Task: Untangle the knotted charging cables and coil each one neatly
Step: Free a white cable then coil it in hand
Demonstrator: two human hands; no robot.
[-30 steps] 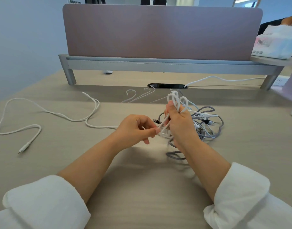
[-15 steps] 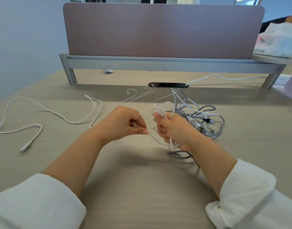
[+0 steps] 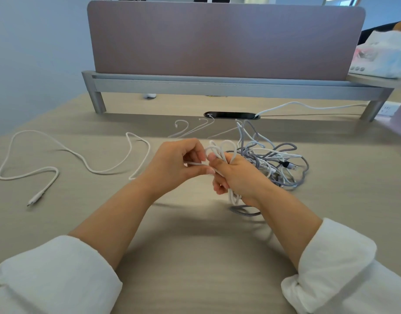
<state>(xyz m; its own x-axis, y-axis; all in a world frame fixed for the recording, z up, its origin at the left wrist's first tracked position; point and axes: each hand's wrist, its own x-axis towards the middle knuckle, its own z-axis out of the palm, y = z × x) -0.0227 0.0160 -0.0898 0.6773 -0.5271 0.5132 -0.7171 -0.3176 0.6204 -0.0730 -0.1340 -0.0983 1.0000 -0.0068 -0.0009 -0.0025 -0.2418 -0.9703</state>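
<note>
Loops of a thin white cable stand up out of the right hand, whose fingers are curled round the bundle, with more loops hanging below the palm. The left hand pinches what looks like the same cable between thumb and forefinger just beside it, as if to feed the next turn. From there the free length trails off to the left across the tabletop, snaking to a plug at its end.

By my reckoning this one cable is clear of the knot and perhaps half coiled, with a good stretch not yet wound. Just behind the right hand lies the tangle, grey braided and white leads heaped together, none of it sorted. Beyond it are a cable port and a mauve divider screen.
</note>
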